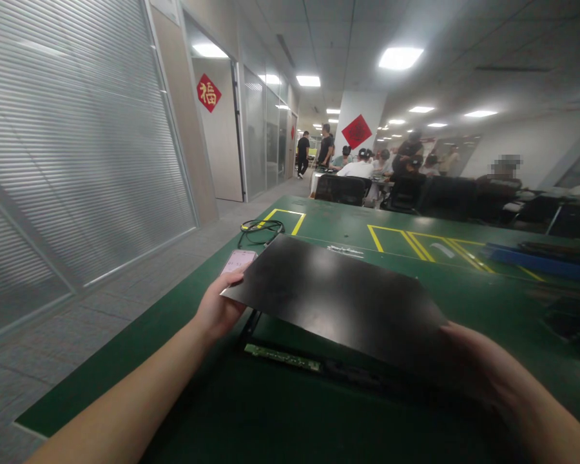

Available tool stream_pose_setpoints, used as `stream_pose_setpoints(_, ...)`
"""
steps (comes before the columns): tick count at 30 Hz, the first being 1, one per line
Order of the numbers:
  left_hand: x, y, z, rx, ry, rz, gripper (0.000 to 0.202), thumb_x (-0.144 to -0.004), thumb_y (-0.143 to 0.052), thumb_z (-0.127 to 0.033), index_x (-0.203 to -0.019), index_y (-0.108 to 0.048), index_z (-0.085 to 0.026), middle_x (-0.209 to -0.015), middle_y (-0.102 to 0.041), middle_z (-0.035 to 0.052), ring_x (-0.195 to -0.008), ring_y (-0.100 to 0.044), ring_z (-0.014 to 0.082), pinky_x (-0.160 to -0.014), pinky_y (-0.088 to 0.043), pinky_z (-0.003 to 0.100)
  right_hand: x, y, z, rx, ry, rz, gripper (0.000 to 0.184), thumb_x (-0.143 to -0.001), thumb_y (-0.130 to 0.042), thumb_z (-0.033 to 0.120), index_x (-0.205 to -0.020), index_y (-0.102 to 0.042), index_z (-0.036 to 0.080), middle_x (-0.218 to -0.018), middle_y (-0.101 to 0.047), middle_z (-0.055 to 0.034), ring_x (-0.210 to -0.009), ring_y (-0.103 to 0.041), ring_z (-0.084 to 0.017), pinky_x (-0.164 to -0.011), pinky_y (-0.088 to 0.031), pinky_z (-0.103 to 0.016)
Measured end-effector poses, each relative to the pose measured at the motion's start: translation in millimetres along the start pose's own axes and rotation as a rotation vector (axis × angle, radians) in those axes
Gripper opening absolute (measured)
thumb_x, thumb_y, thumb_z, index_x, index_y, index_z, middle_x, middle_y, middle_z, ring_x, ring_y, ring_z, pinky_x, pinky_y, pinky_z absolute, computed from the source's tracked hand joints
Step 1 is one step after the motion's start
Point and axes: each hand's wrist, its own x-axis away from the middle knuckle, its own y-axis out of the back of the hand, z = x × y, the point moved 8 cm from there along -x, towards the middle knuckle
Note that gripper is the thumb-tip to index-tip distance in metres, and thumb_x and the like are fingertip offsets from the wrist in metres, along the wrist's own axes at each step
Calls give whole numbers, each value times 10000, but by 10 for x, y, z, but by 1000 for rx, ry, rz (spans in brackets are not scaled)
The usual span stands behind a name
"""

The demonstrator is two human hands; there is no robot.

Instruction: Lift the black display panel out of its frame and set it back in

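Note:
A thin, dark, glossy screen panel (pixel 338 290) is held up in the middle of the head view, tilted above the table. My left hand (pixel 222 306) grips its left edge, thumb on top and fingers beneath. At the opposite edge my right hand (pixel 483 357) is closed on the panel, its fingers mostly hidden underneath and in shadow. Below the panel's near edge a narrow green circuit board (pixel 283 357) shows, beside a dark frame-like bar (pixel 251 327). Whether the board is joined to the panel, I cannot tell.
On the green table (pixel 140 361), a lit phone (pixel 238 260) lies just beyond my left hand, near a coiled black cable (pixel 262 227). Small whitish strips (pixel 345 251) lie behind the panel. A blue tray (pixel 546 263) stands at right. Several people sit or walk farther back.

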Motion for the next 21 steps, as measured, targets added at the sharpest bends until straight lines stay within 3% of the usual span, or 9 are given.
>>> stream_pose_setpoints(2,17,-45,-51,-18,-28,44,433,-696,-696,-207,-1099,-827,-123,-974,-855,72,-768,-751,229,-708,-610,296,-17,-70,-84,-85,-76,91,339,-762,-765,412,-1046,-797,228,-1110,-833,-155,-1067,-787,-371,-895,-636,-475)
stream_pose_setpoints(4,30,-65,-85,-45,-50,65,461,-707,-707,-238,-1137,-825,-119,-1062,-859,88,-899,-772,274,-789,-615,319,-35,-56,-98,-153,-101,93,374,-775,-760,359,-1117,-780,208,-1204,-817,-158,-1085,-782,-335,-895,-635,-429)
stream_pose_setpoints(6,31,-54,-103,-67,-68,57,471,-704,-720,-249,-1143,-825,-113,-1075,-860,93,-959,-769,291,-807,-604,312,-47,2,-75,-197,-102,32,462,-781,-747,308,-1229,-739,196,-1235,-807,-166,-1061,-786,-303,-863,-636,-398)
stream_pose_setpoints(11,15,-34,-74,-129,-67,57,448,-711,-724,-242,-1135,-827,-140,-1111,-856,71,-945,-760,273,-772,-583,294,-15,91,-14,-228,-107,-119,655,-783,-713,283,-1423,-611,191,-1054,-835,-164,-918,-803,-280,-834,-632,-400)
stream_pose_setpoints(21,27,-63,210,-249,28,103,631,-700,-753,-224,-1329,-774,-173,-1213,-842,72,-1039,-778,312,-763,-584,315,-142,371,-52,-36,50,-261,560,-741,-724,391,-1283,-709,253,-1068,-839,-150,-1016,-798,-338,-772,-607,-426)
